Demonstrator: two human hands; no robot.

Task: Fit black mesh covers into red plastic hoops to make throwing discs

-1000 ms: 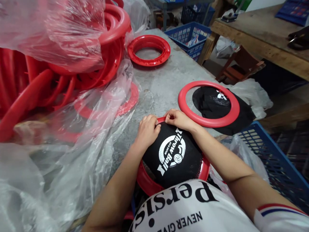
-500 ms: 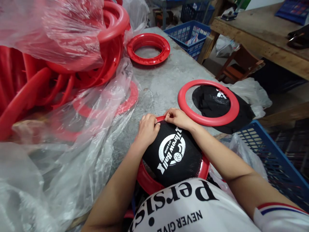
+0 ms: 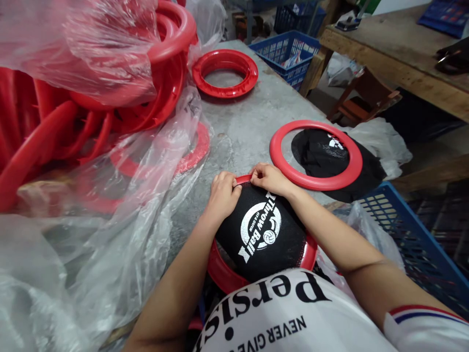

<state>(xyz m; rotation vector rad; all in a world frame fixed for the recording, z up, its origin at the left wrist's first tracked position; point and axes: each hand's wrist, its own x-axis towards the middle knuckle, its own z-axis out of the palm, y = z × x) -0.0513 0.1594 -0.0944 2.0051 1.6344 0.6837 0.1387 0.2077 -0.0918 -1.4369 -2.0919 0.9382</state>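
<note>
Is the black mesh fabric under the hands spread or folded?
Spread: the black mesh fabric lies across the red plastic ring, its white print readable.

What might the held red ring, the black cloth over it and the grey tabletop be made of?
Red ring: probably plastic, smooth and glossy, as highlights suggest.
Black cloth: seemingly synthetic mesh, matte, with tiny holes at one edge.
Tabletop: perhaps concrete or metal; dull, mottled grey.

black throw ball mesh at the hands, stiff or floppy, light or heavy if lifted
The black mesh is probably floppy, looking like thin fabric across the red ring, and likely light, with red showing through its perforated edge.
</note>
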